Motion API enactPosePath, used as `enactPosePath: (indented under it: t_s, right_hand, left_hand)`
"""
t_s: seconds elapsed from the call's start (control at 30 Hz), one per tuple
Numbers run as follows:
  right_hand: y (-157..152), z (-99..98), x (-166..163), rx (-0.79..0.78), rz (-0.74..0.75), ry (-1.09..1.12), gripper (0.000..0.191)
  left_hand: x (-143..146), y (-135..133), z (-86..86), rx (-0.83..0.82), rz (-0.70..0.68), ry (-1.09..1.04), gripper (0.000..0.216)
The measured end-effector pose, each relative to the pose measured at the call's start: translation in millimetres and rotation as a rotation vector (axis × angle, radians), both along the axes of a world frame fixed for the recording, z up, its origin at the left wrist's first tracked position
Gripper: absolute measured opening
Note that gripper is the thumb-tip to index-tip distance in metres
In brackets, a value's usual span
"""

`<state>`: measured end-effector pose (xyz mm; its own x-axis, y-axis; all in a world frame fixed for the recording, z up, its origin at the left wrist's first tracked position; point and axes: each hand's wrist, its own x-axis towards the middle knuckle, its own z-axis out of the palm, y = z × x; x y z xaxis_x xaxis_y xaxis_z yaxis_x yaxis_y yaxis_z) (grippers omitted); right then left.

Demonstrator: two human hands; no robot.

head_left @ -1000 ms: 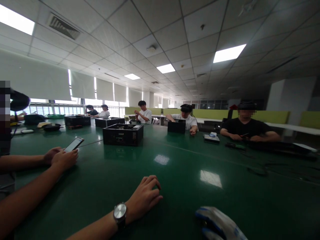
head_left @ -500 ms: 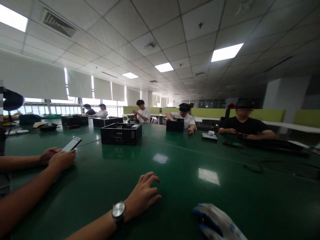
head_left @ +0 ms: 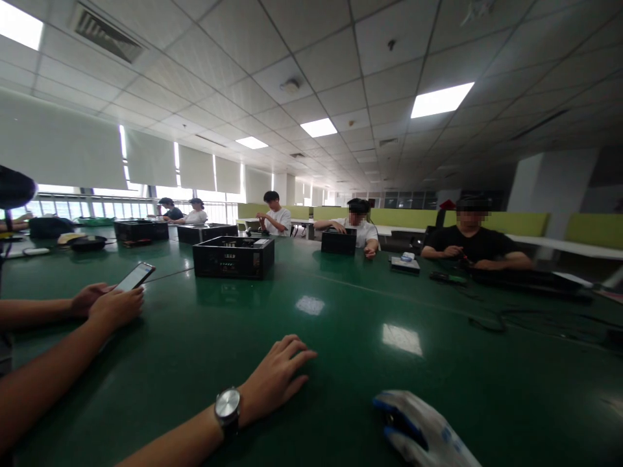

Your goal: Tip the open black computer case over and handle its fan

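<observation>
My left hand (head_left: 277,379), bare with a silver wristwatch (head_left: 227,405) on the wrist, lies palm down on the green table (head_left: 341,337), fingers stretched and slightly apart, holding nothing. My right hand (head_left: 421,428), in a white glove with blue patches, rests on the table at the bottom edge. Its fingers are curled under and mostly cut off, so its grip is unclear. To the left, another person's two bare hands (head_left: 109,305) hold a smartphone (head_left: 134,275).
A black open crate (head_left: 233,256) stands mid-table, with more black crates (head_left: 141,230) behind it on the left. Several people sit along the far side with small devices (head_left: 403,263) and cables (head_left: 491,321) in front of them. Green partitions line the back.
My left hand's fingers have flattened and stretched a little further onto the table. The view has drifted slightly. The gloved right hand stays in place.
</observation>
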<state>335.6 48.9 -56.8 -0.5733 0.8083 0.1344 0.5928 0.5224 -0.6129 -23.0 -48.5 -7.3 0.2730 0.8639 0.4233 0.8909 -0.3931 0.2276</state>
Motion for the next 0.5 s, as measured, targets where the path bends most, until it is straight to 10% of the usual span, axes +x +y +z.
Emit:
enactPosePath:
  t_s: [0.3,0.5]
  right_hand:
    - [54.2,11.5,37.5,-0.057,-0.404,0.089,0.089]
    - [64.9,2.0,42.8,-0.092,-0.417,0.070,0.092]
  left_hand:
    - [2.9,0.5,3.0,0.113,-0.016,-0.044,0.069]
    - [-0.7,68.0,86.8,0.351,0.121,0.156,0.050]
